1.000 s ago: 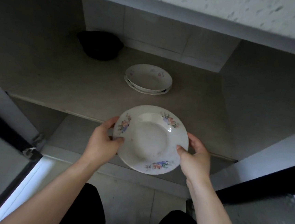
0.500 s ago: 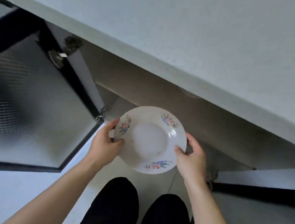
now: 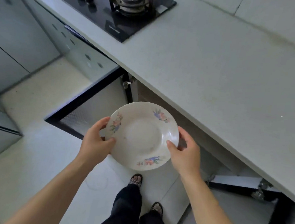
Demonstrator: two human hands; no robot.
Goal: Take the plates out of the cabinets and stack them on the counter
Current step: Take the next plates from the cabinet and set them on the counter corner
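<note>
A white deep plate (image 3: 142,135) with pink and blue flowers on its rim is held level in front of me, below the edge of the pale counter (image 3: 227,68). My left hand (image 3: 97,141) grips its left rim, thumb on top. My right hand (image 3: 184,150) grips its right rim the same way. The plate hangs over the floor, just outside the open lower cabinet (image 3: 186,122). The cabinet's inside and the other plates are hidden under the counter.
A black gas hob (image 3: 116,7) sits in the counter at the upper left. Two cabinet doors stand open: one to the left (image 3: 90,105), one at the lower right (image 3: 237,214). My legs and sandalled feet (image 3: 136,179) are on the white tiled floor.
I have stood up from the cabinet, carrying the plate out and upward with both hands. The shelf with the remaining plates has gone out of view; the counter top and hob now show.
</note>
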